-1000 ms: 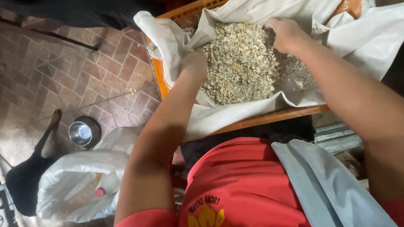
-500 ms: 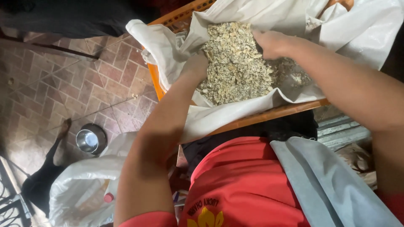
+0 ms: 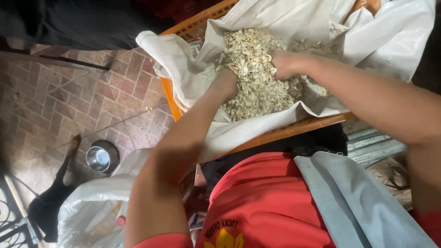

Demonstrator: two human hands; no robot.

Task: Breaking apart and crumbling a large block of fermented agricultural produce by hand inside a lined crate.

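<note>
Crate-held chaff (image 3: 257,87) around both hands.

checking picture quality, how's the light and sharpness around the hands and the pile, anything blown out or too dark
Head view: the pale flaky pile and left hand are evenly lit and fairly sharp; the right hand is slightly soft; the white sack cloth is bright, near glare; the top left corner and left edge fall into deep shadow; the steel bowl shows a small highlight.

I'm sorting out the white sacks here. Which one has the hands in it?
The white sack lining the orange crate, filled with pale flakes. The other white bag lies on the brick floor beside the steel bowl, untouched.
</note>
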